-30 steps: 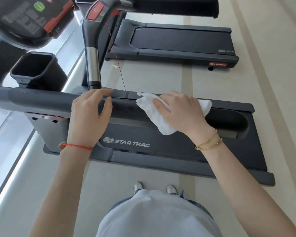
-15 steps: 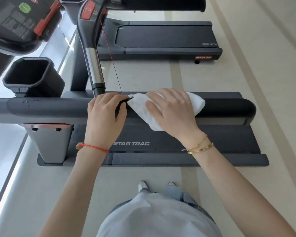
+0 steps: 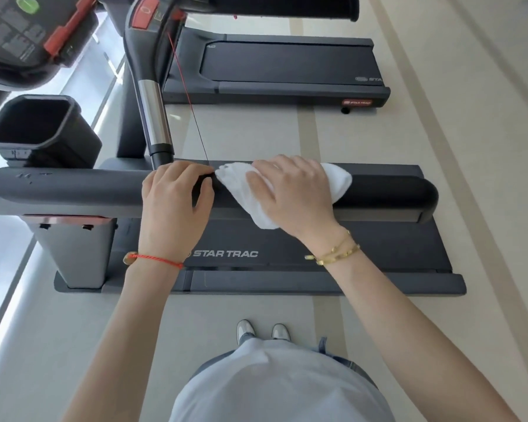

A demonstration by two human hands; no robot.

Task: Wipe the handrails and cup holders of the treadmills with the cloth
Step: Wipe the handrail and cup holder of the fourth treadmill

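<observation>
- right hand [image 3: 296, 193] lies flat on the white cloth [image 3: 337, 181], fingers spread and nearly straight, pressing it onto the dark handrail [image 3: 73, 190].
- cloth is draped over the top of the rail, about mid-length; one end sticks out past the hand toward the rail's rounded end, another fold hangs down the near side.
- left hand [image 3: 174, 205] sits on the same rail just left of the cloth, fingers curled over the top, thumb on the near face. fingertips almost touching the cloth edge.
- cup holder [image 3: 37, 129] is well left of both hands, behind the rail, opening facing up.
- red bracelet [image 3: 156, 258] on left wrist, gold bracelets [image 3: 336, 249] on right.
- treadmill deck [image 3: 378, 251] with "star trac" lettering below the rail; second treadmill [image 3: 287, 65] further back.
</observation>
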